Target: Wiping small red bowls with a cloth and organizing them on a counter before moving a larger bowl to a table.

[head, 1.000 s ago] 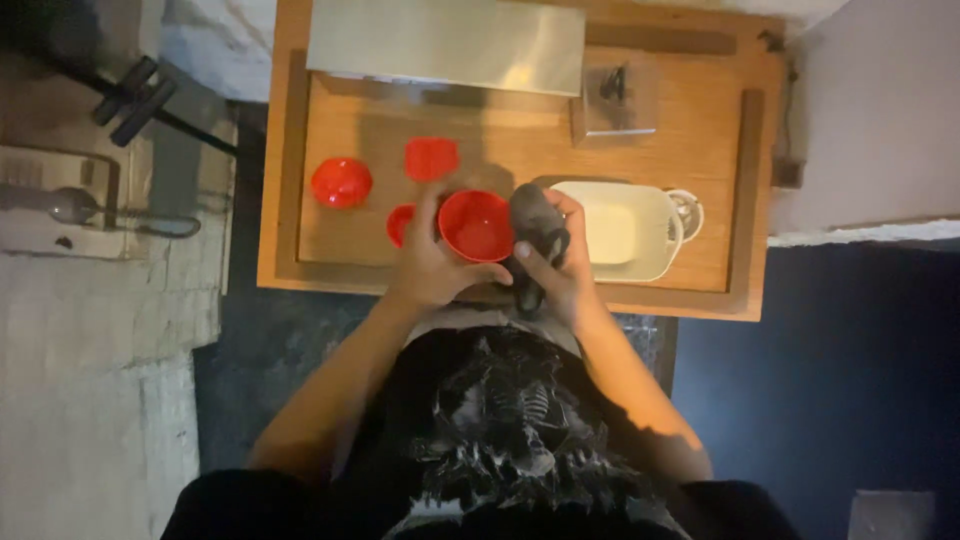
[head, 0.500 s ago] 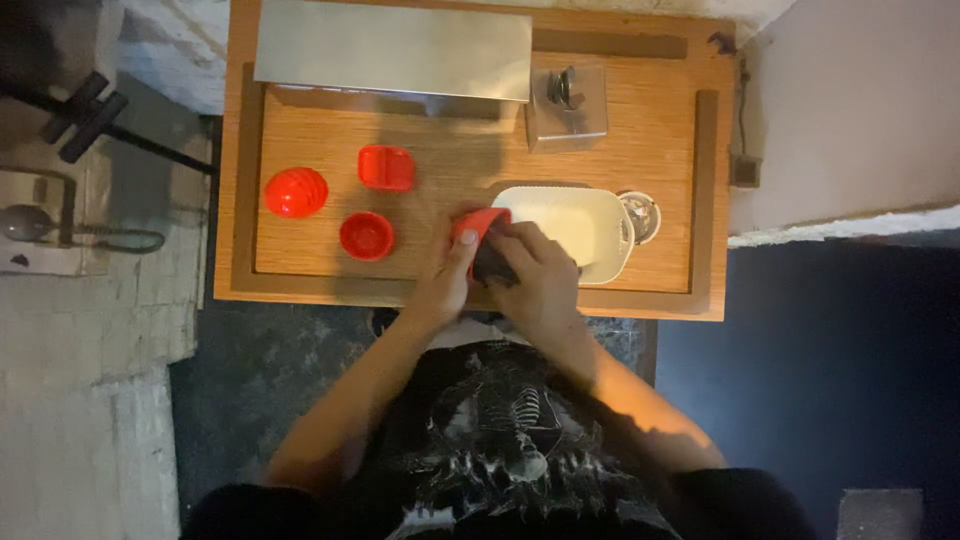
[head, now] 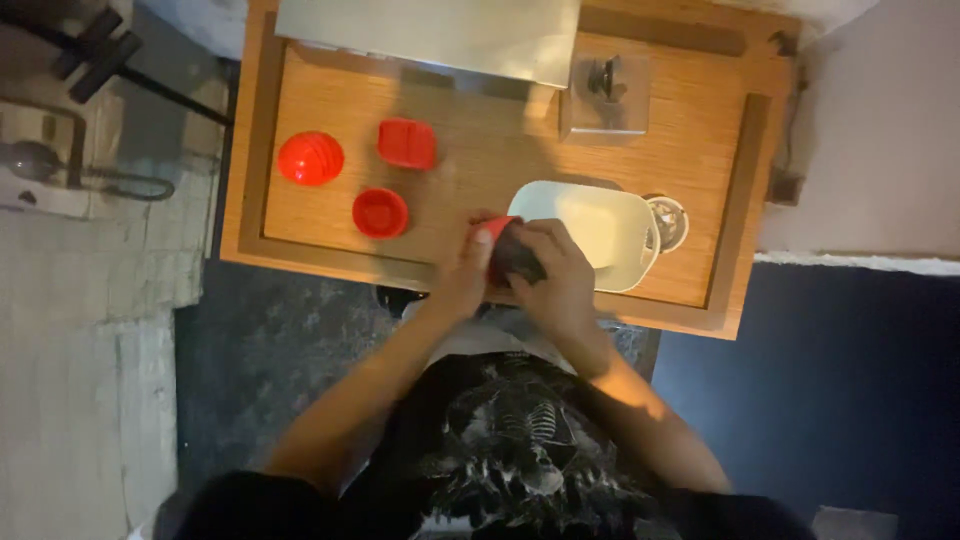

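Observation:
My left hand [head: 462,275] grips a red cup [head: 492,232] turned on its side, just left of a white rectangular basin [head: 610,232]. My right hand [head: 553,272] presses a dark sponge-like pad [head: 517,258] against the cup's opening. Both hands meet over the near edge of the wooden tray table [head: 480,170]. Most of the cup is hidden by my fingers.
On the left of the tray lie a red round lid or bowl [head: 310,158], a red square container [head: 407,143] and a small red cup [head: 380,212]. A metal sheet [head: 430,35] spans the back. A tap-like fitting [head: 604,80] and a drain [head: 667,220] sit at the right.
The cup went from facing up in my left hand to lying sideways with the dark pad pushed into it. The view shifted, so the table sits lower and further right.

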